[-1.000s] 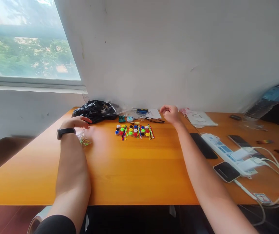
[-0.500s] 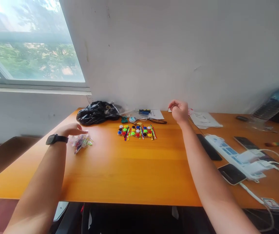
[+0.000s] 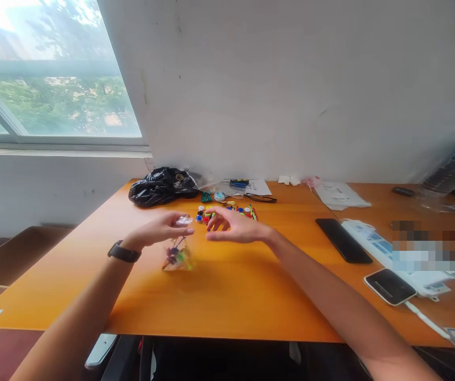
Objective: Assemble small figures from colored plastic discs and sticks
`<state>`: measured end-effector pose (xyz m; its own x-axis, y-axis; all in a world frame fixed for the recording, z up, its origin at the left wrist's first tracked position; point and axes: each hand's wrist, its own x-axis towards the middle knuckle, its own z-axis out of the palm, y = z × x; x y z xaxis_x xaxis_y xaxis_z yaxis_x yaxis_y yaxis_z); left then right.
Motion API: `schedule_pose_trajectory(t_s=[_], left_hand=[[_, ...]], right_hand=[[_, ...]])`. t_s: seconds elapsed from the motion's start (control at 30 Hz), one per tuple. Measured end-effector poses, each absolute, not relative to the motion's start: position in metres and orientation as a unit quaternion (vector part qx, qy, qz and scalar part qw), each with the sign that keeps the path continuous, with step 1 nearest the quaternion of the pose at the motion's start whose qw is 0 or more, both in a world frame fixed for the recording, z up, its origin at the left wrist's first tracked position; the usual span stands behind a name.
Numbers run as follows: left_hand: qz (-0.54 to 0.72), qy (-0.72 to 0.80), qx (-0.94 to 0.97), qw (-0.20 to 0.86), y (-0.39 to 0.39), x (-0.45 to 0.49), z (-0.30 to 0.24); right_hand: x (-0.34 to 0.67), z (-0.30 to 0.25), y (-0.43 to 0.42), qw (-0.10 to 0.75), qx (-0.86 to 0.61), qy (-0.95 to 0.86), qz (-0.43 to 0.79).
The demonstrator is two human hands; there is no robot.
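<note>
Presently: left hand point(image 3: 163, 228) pinches the top of a small clear plastic bag of coloured pieces point(image 3: 177, 257), hanging low over the orange wooden table point(image 3: 227, 296). Right hand point(image 3: 231, 227) empty, fingers loosely spread, beside the bag's top. Step judged: bag-handling; a fine two-handed pinch seems needed.

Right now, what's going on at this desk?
A person's left hand pinches the top of a small clear bag of colourful pieces, hanging low over the orange table. The right hand is open beside it, fingers near the bag's top but not gripping. Behind them lie colourful caps and sticks and a black plastic bag; a dark phone lies to the right.
</note>
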<state>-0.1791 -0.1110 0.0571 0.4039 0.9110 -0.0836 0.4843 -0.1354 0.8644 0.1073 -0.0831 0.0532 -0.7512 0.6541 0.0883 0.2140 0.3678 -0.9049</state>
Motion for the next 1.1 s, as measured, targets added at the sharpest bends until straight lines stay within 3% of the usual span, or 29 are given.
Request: schedule_pose_trajectory(t_s=[0.23,0.33,0.6,0.7,0.93,1.1], left_hand=[[0.352,0.428,0.677,0.484,-0.122,-0.116,0.040],[0.349,0.444,0.667,0.486,-0.120,-0.110,0.025],[0.215,0.405,0.689,0.561,-0.135,-0.103,0.012],[0.196,0.386,0.716,0.548,-0.135,-0.104,0.014],[0.159,0.341,0.771,0.513,-0.128,-0.109,0.008],[0.154,0.321,0.770,0.529,-0.128,-0.110,0.012]], right_hand=[[0.136,-0.003,-0.107,0.255,-0.234,-0.661,0.666],[0.182,-0.001,-0.092,0.248,-0.299,-0.628,0.674],[0.238,0.016,-0.073,0.393,-0.392,-0.628,0.546],[0.237,0.014,-0.074,0.351,-0.396,-0.658,0.535],[0.236,0.001,-0.078,0.108,-0.413,-0.728,0.536],[0.229,-0.003,-0.081,0.140,-0.337,-0.748,0.554]])
